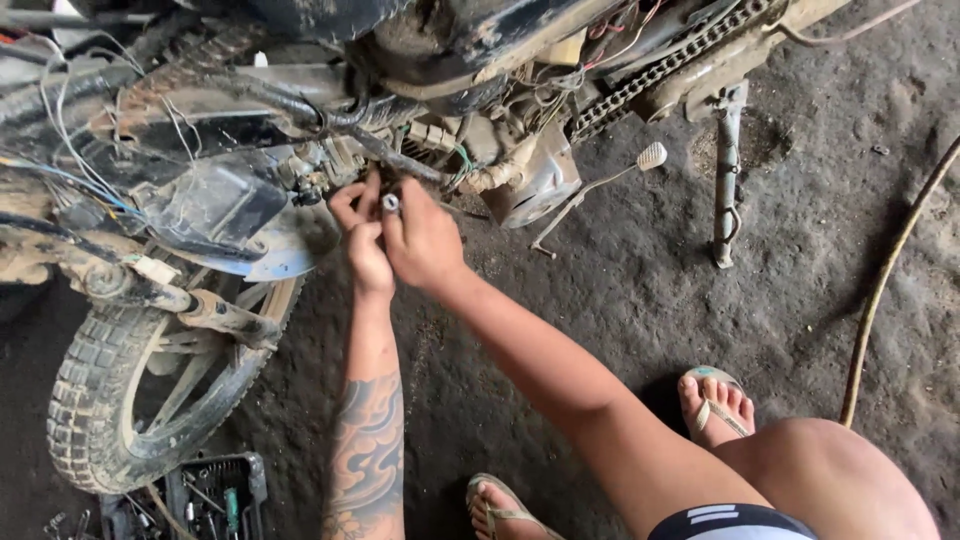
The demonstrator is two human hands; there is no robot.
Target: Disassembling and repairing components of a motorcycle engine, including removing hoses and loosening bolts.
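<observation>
Both hands up at the muddy motorcycle engine (500, 150)

We've got our right hand (425, 240) gripping a small silver socket tool (391, 203), left hand (362, 235) pinched just beside it, steadying it.

Single head camera, looking steeply down from above the crouching person, close over the arms, motorcycle (330, 130) at twelve o'clock, dirt floor (800, 230) at three o'clock

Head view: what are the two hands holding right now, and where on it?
The right hand pinches a small silvery cylindrical part at its end, fingertips around it. The left hand meets it there; its own grip cannot be told.
</observation>
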